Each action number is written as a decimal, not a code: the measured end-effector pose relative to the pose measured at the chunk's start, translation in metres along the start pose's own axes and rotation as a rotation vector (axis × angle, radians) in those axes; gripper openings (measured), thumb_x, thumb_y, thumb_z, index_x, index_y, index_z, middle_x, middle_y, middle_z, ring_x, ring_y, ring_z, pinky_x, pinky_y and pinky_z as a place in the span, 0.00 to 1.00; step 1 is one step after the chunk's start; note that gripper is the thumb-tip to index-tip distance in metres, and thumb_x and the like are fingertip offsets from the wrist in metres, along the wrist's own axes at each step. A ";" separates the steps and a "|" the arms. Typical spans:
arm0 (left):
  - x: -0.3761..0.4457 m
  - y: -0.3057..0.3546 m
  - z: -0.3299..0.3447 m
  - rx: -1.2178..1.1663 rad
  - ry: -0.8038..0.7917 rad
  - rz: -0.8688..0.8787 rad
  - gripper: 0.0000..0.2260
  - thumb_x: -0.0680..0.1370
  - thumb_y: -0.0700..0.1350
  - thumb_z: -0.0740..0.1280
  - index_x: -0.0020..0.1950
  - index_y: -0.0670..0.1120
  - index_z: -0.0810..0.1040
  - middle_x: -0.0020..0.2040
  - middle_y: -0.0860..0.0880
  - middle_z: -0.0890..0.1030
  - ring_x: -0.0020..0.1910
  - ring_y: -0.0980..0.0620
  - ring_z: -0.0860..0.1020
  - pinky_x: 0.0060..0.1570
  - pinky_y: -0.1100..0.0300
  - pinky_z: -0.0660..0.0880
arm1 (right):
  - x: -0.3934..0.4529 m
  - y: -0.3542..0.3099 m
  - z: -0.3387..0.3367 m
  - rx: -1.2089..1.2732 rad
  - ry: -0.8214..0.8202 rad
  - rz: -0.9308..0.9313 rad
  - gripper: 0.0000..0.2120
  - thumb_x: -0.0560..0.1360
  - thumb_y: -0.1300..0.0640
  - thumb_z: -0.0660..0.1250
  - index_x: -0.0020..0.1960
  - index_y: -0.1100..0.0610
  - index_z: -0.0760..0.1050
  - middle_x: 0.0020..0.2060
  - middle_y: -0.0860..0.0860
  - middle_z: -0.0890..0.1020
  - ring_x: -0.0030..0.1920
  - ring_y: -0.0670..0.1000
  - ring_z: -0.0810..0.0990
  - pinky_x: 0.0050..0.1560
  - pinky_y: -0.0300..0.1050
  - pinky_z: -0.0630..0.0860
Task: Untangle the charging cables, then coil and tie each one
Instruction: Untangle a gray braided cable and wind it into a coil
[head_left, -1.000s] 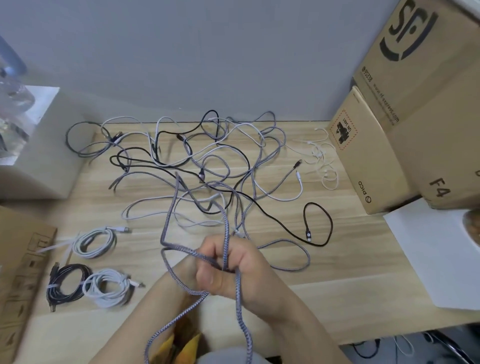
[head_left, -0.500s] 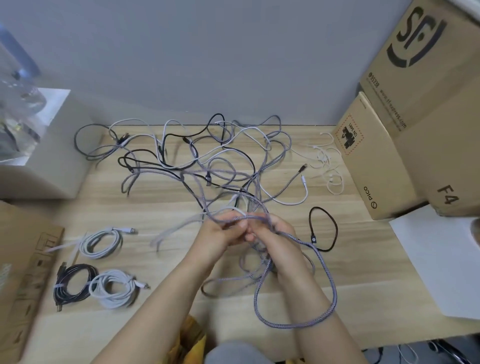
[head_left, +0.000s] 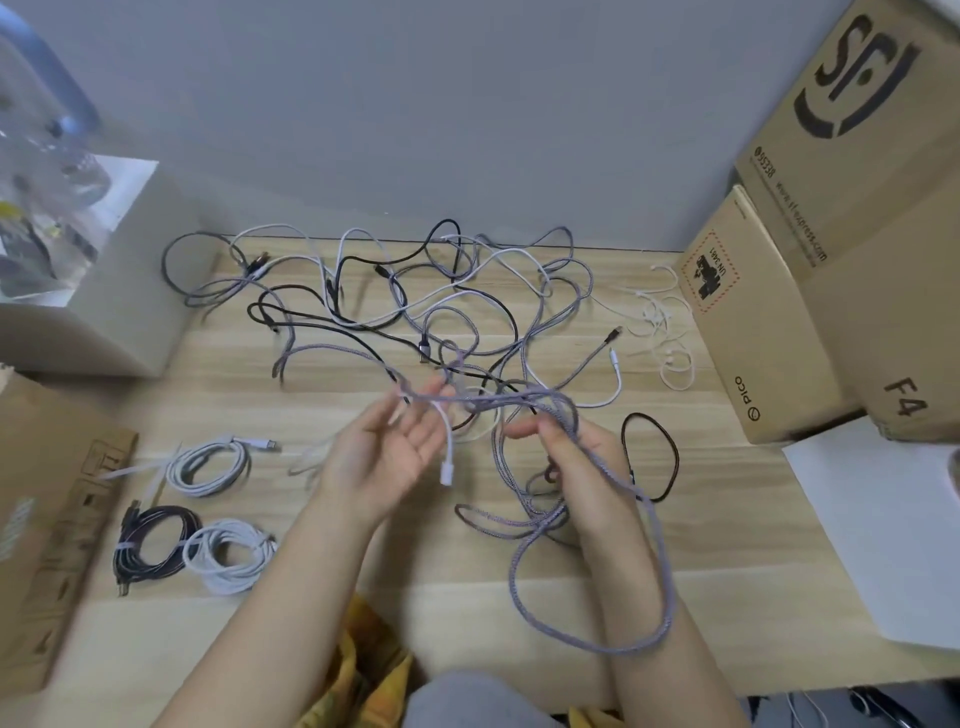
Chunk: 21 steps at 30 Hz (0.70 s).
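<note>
Head view, braided cable (head_left: 519, 401) stretched crosswise

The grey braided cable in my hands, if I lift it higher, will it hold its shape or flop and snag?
The grey braided cable will likely flop: it already droops in a long loop below the right hand. It probably snags too, since it runs into the tangled pile by the left hand. The woven jacket looks grippy, so it should not slip easily.
</note>
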<state>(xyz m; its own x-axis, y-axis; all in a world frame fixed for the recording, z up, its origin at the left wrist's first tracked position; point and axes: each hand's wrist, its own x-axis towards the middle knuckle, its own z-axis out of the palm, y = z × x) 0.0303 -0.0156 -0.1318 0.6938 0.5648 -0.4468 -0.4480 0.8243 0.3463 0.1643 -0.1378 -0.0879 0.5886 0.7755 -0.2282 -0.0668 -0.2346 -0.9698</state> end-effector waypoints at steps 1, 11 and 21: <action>0.002 0.008 -0.003 -0.081 0.028 0.060 0.25 0.46 0.38 0.83 0.41 0.42 0.83 0.45 0.43 0.85 0.42 0.47 0.84 0.41 0.51 0.81 | 0.001 0.000 -0.003 0.036 0.034 0.052 0.14 0.79 0.56 0.61 0.36 0.53 0.80 0.32 0.51 0.81 0.28 0.44 0.64 0.28 0.31 0.64; 0.015 0.026 -0.022 0.454 0.582 0.195 0.07 0.82 0.36 0.54 0.57 0.41 0.69 0.39 0.46 0.75 0.22 0.57 0.77 0.20 0.68 0.69 | 0.007 -0.020 -0.022 0.485 0.276 -0.071 0.25 0.81 0.56 0.54 0.28 0.50 0.77 0.21 0.46 0.66 0.23 0.42 0.62 0.26 0.33 0.61; 0.011 0.080 -0.024 1.866 0.947 0.270 0.23 0.79 0.57 0.55 0.44 0.40 0.78 0.50 0.36 0.79 0.51 0.37 0.76 0.46 0.53 0.69 | 0.001 -0.035 -0.021 0.495 0.224 -0.221 0.17 0.75 0.48 0.61 0.29 0.49 0.78 0.21 0.44 0.68 0.25 0.43 0.65 0.28 0.35 0.63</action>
<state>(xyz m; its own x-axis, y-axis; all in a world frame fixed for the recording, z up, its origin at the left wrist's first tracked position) -0.0112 0.0577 -0.1293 0.0263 0.9728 -0.2301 0.9109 0.0715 0.4064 0.1838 -0.1413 -0.0523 0.7837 0.6196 -0.0441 -0.2598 0.2624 -0.9293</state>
